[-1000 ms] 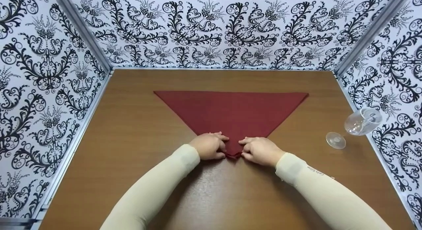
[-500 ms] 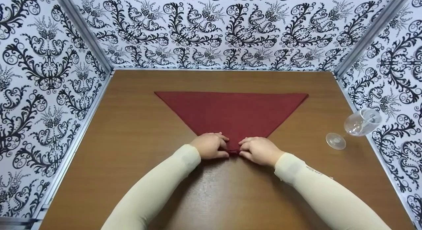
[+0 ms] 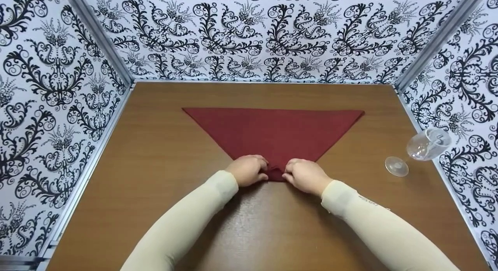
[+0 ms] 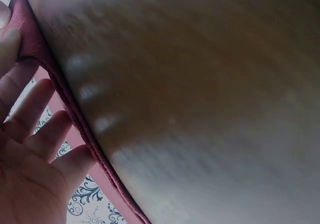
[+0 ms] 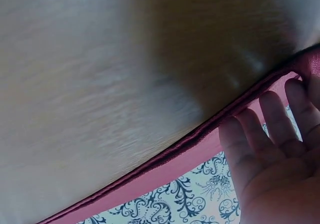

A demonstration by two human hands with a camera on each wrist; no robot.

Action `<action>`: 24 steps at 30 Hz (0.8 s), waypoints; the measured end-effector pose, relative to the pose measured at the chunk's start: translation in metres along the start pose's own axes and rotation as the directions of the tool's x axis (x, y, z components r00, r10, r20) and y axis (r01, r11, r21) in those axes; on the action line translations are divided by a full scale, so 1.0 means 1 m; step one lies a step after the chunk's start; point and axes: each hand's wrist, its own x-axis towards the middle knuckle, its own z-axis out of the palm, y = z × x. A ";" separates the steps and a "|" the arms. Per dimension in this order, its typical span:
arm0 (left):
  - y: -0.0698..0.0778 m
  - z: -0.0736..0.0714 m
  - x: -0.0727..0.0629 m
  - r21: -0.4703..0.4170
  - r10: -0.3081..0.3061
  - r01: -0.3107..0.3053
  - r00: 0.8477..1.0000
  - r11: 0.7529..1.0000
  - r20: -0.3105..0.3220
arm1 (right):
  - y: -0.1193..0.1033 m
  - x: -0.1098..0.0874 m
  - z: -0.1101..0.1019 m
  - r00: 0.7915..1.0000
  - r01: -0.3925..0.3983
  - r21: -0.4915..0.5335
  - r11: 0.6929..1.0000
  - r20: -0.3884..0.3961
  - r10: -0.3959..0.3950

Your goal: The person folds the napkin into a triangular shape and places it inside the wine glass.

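Observation:
A dark red cloth napkin lies as a triangle on the table, its long edge at the far side. Its near tip is folded back over itself, which leaves a short straight edge between the hands. My left hand pinches the left end of that fold. On the other end, my right hand pinches the cloth too. Both wrist views show thumb and index finger at the napkin's fold, with the other fingers spread along the cloth edge.
An empty stemmed wine glass is at the table's right side. The brown wooden table is bounded by walls with a black and white scroll pattern at the back and both sides.
The napkin's near tip has turned from the front edge up and away, onto the cloth. Both hands have stayed at its sides, with small shifts of the fingers.

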 end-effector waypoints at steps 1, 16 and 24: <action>0.000 0.000 0.000 -0.003 -0.007 0.007 1.000 1.000 -0.002 | 0.000 0.000 0.001 1.000 -0.003 -0.006 1.000 -0.006 0.003; -0.001 0.002 -0.003 -0.039 0.018 -0.019 1.000 0.999 -0.017 | -0.001 0.003 0.002 0.998 -0.055 0.027 0.998 -0.003 0.055; -0.004 0.002 -0.003 0.005 0.052 -0.052 0.998 0.999 0.027 | 0.006 -0.001 0.005 0.994 0.110 -0.017 0.994 -0.025 -0.110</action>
